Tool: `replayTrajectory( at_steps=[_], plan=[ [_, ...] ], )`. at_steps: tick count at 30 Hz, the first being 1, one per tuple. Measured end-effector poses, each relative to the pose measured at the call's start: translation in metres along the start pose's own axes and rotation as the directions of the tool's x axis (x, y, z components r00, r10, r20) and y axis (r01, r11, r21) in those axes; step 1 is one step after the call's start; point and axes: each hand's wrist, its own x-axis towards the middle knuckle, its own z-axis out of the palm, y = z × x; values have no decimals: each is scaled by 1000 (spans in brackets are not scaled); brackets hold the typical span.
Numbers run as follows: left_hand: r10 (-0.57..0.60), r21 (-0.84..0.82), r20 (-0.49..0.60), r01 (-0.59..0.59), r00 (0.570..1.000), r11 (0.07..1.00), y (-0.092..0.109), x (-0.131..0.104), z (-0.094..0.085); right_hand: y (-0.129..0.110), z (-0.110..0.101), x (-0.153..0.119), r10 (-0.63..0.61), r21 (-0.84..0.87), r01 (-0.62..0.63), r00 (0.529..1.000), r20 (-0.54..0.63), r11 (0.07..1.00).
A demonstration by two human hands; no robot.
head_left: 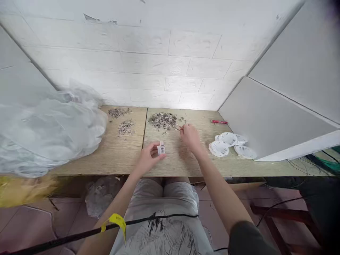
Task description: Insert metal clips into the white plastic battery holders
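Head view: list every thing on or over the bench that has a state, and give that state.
Left hand: holding white piece
White piece: held upright
Right hand: gripping thin metal tool
Thin metal tool: tip at large pile's edge
Large pile: loosely heaped
Smaller piles: loose, spread
Red tool: lying down
White discs: partly overlapping
Plastic bag: bulging

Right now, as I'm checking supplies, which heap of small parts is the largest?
The wide heap just right of the dark seam, where the tool in the right hand reaches; the back heap and front heap left of the seam are smaller.
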Motion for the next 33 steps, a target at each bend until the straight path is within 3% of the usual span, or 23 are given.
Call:
replayTrajectory(
  at_steps=[4, 8, 13, 16, 22, 28, 33],
  plan=[
    [-17, -21, -28, 16, 999, 1000, -5, 2, 2, 3, -3, -19, 71, 254, -71, 997, 11, 965],
    [18, -62, -51, -21, 999, 998, -12, 5, 3, 4, 4, -43, -59, 385, 29, 996, 67, 922],
    [92, 0, -48, -92, 995, 996, -16, 6, 3, 12, 18, -62, -320, 252, 287, 942, 103, 924],
    [132, 66, -56, -128, 990, 990, -16, 6, 4, 15, 23, -65, -398, 149, 382, 913, 92, 912],
    [132, 193, -81, -114, 988, 975, -11, 4, 3, 10, 21, -67, -402, 100, 391, 905, 135, 915],
    [155, 336, -186, -85, 970, 938, -9, 5, 6, 4, 19, -72, -420, 170, 394, 894, 155, 903],
    [167, 384, -299, -42, 939, 923, -11, 12, 10, -2, 22, -76, -368, 150, 346, 917, 156, 926]
  ],
)
